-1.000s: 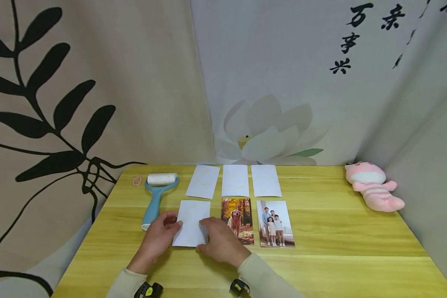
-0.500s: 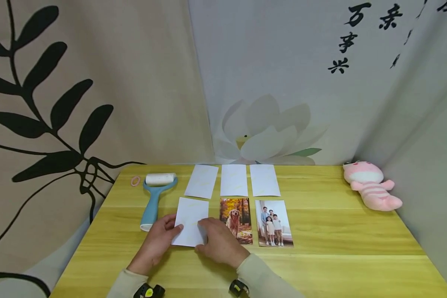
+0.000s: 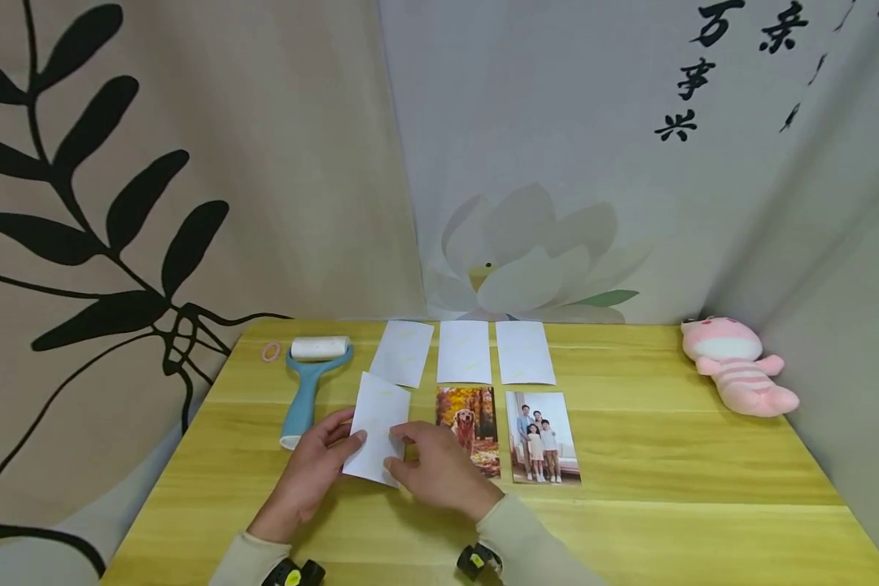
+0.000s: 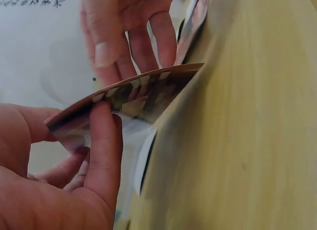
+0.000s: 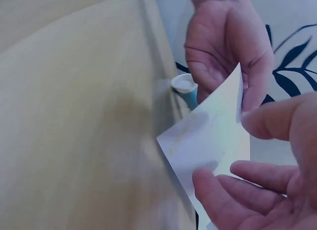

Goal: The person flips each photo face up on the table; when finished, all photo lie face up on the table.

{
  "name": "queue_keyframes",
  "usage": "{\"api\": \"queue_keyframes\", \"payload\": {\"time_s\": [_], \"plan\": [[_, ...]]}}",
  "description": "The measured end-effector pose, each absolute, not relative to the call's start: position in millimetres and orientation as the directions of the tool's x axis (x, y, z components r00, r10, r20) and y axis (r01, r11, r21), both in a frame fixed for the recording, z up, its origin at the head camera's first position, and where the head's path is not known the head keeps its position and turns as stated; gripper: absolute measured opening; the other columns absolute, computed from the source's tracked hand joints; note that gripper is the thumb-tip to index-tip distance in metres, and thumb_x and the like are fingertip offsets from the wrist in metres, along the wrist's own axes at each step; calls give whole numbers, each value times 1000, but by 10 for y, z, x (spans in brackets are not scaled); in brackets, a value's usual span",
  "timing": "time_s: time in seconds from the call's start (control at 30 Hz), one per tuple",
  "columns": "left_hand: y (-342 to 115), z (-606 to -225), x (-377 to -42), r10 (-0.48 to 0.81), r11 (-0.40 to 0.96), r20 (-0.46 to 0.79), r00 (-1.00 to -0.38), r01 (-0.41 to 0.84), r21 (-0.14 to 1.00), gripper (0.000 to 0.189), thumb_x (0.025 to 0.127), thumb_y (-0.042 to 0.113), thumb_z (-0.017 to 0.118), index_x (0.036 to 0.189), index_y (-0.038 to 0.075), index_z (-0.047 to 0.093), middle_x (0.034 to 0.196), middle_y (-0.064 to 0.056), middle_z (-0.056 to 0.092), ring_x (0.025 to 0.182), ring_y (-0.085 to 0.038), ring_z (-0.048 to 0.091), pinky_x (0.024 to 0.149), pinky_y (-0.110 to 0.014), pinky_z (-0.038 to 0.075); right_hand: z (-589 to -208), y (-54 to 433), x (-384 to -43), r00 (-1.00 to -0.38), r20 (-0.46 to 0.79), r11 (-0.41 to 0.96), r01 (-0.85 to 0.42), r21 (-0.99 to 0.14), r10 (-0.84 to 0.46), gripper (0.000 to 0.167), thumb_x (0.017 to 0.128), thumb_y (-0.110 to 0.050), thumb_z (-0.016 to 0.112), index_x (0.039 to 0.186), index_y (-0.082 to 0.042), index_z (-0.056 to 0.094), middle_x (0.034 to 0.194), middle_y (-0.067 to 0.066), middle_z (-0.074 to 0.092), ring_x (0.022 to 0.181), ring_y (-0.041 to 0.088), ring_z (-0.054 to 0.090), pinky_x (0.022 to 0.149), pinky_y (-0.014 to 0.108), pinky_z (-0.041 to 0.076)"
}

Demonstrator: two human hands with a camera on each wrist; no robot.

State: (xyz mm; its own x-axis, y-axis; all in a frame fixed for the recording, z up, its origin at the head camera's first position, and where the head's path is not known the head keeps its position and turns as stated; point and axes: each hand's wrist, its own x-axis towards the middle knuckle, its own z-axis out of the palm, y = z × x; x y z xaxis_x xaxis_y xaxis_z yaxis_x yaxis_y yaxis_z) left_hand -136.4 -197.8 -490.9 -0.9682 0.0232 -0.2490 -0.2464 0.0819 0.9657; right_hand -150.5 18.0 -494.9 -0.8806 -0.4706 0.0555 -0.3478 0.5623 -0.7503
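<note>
My left hand [image 3: 322, 456] pinches the left edge of a photo print [image 3: 378, 423], white back facing up in the head view. The print is tilted, its far end raised off the table. In the left wrist view the dark picture side of the print [image 4: 143, 94] shows, bowed, with a left finger against it. My right hand [image 3: 439, 468] is at the print's right side; its fingertips [image 5: 203, 178] are at the white face, apart from one another. Just right lie a dog photo [image 3: 457, 415] and a family photo [image 3: 544, 439], picture side up.
Three white-backed cards [image 3: 465, 352] lie in a row behind. A blue-handled lint roller [image 3: 303, 399] and a small pink ring [image 3: 271, 352] are at left. A pink plush toy [image 3: 736, 366] lies at the far right of the wooden table [image 3: 666, 529], before the curtain.
The print has gone from lying nearly flat to being lifted and tilted, its far end rising first. Both hands stay at its sides. The other photos and cards have not moved.
</note>
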Motion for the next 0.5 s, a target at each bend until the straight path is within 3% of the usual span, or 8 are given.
{"api": "queue_keyframes", "payload": {"time_s": [0.2, 0.37, 0.5], "plan": [[-1863, -4787, -1349, 83, 49, -220, -972, -217, 975, 51, 107, 14, 61, 156, 7, 50, 146, -24, 59, 108, -25, 72, 80, -34, 63, -4882, 277, -1587, -896, 39, 435, -253, -864, -443, 34, 102, -29, 70, 132, -11, 73, 127, 6, 76, 109, 21, 76, 90, 31, 61], [-1783, -4690, -1319, 181, 46, -194, -964, -189, 981, 55, 106, 15, 64, 158, 7, 48, 153, -24, 55, 115, -24, 70, 83, -34, 63, -4856, 347, -1613, -907, -7, 324, -143, -935, -420, 37, 104, -28, 67, 136, -10, 70, 132, 9, 74, 107, 27, 77, 85, 35, 63], [-1709, -4636, -1325, 249, 92, -159, -956, -140, 986, 56, 106, 18, 65, 158, 8, 48, 150, -25, 57, 121, -29, 67, 85, -34, 63, -4841, 387, -1635, -912, -37, 189, -45, -981, -409, 42, 106, -27, 64, 142, -6, 64, 125, 15, 74, 101, 33, 78, 81, 42, 66]]}}
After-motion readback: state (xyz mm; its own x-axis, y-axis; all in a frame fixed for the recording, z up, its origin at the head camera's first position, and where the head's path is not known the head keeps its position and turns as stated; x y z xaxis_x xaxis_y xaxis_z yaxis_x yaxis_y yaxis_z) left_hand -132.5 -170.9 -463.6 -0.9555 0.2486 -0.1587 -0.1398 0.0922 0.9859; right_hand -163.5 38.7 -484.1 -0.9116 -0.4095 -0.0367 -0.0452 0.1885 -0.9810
